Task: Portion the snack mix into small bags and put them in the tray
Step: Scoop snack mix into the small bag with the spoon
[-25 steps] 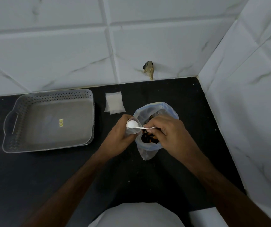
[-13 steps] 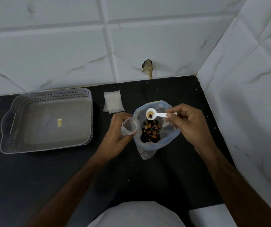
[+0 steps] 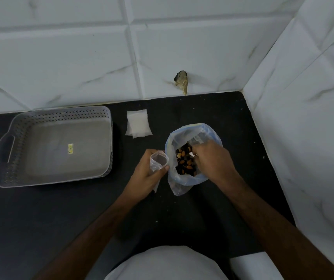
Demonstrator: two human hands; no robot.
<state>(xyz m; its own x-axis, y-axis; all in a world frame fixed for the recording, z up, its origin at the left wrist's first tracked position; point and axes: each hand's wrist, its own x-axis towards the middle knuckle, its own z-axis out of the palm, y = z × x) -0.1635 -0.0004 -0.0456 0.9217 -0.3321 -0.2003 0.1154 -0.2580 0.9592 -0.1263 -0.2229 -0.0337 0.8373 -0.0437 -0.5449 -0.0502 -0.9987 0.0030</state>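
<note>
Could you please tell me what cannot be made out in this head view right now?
- Spoon: hidden by the right hand inside the large bag.
- Small bag contents: too dim to tell.
- Tray sticker: too small to read.
- Stack of empty bags: count unclear.

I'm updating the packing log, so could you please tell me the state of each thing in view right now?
Small clear plastic bag: held upright in the left hand, mouth open.
Large clear plastic bag with blue rim: open, snack mix inside, right hand reaching in.
Grey perforated plastic tray: no bags in it.
Stack of flat clear bags: unfilled, lying on the black counter.
</note>
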